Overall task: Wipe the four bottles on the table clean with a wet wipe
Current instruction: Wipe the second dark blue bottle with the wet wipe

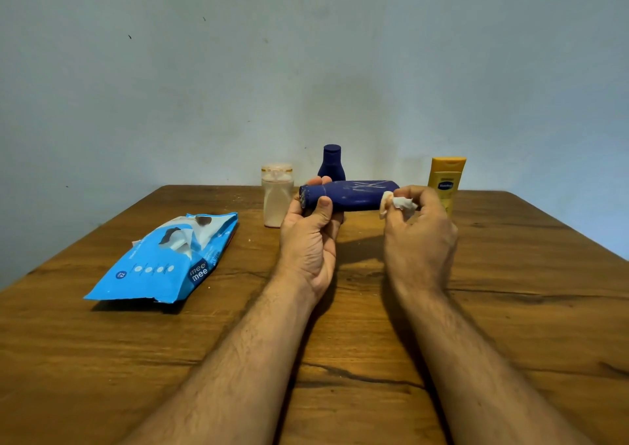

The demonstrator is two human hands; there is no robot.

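My left hand [311, 237] grips a dark blue bottle [357, 195] by its cap end and holds it sideways above the table. My right hand [420, 230] pinches a crumpled white wet wipe [398, 203] against the bottle's right end. Behind them stand a pale cream bottle [276, 194], a smaller dark blue bottle [332, 160] that the held one partly hides, and a yellow lotion bottle [446, 179] at the right.
A blue wet-wipe pack [163, 267] lies open on the left of the wooden table [340, 342], a wipe poking from its slot. A pale blue wall stands right behind the table's far edge.
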